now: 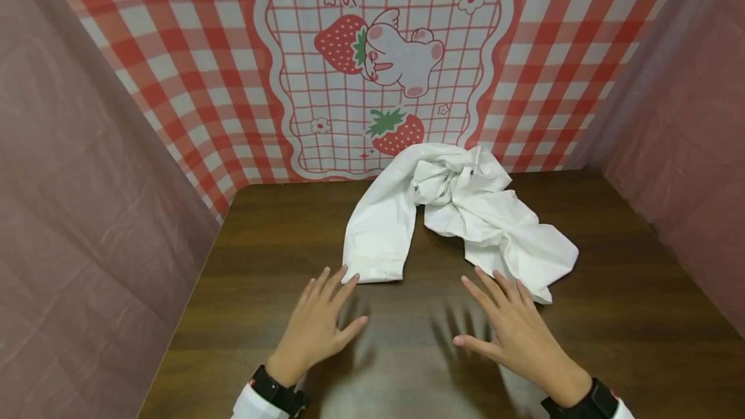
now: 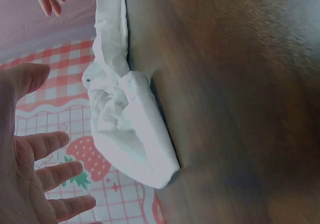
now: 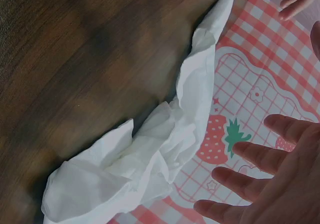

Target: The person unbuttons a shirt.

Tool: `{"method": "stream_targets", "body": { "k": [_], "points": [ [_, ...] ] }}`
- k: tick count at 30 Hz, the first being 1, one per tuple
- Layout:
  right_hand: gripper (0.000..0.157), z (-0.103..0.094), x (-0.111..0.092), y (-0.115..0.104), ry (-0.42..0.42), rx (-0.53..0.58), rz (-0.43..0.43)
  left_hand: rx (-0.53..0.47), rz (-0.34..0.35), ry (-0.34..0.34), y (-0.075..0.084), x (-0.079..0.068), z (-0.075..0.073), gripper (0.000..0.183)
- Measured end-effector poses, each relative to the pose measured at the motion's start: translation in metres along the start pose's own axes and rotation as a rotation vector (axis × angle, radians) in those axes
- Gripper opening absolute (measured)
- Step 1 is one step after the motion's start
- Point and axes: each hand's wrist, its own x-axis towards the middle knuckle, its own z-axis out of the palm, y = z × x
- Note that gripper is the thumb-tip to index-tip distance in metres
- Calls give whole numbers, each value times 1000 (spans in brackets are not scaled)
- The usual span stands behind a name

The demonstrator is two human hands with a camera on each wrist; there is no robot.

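Note:
A crumpled white garment (image 1: 489, 212) lies at the back of the table, bunched in the middle, with two long leg-like or sleeve-like parts reaching forward. A small dark button or snap shows on the bunched part. My left hand (image 1: 317, 332) hovers over the table, fingers spread, its fingertips by the hemmed end of the left part. On the other side my right hand (image 1: 515, 335) is held likewise, fingertips close to the right part's front end. Both wrist views show the garment (image 2: 132, 119) beyond spread fingers (image 3: 262, 154). Neither hand holds anything.
The dark brown wooden table (image 1: 279, 231) carries the garment. Behind it hangs a red-and-white checked cloth (image 1: 535, 96) with strawberry prints. Pinkish curtains (image 1: 87, 212) close off the left and right sides. Black bands (image 1: 273, 390) circle both wrists below white sleeves.

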Motion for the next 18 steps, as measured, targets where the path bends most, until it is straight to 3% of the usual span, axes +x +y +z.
{"method": "stream_targets", "body": {
  "k": [9,18],
  "points": [
    [87,4,-2,-1,19,4,0,-63,40,-27,4,25,17,69],
    [86,7,-6,-2,12,14,13,-33,39,-24,4,48,46,64]
  ]
}}
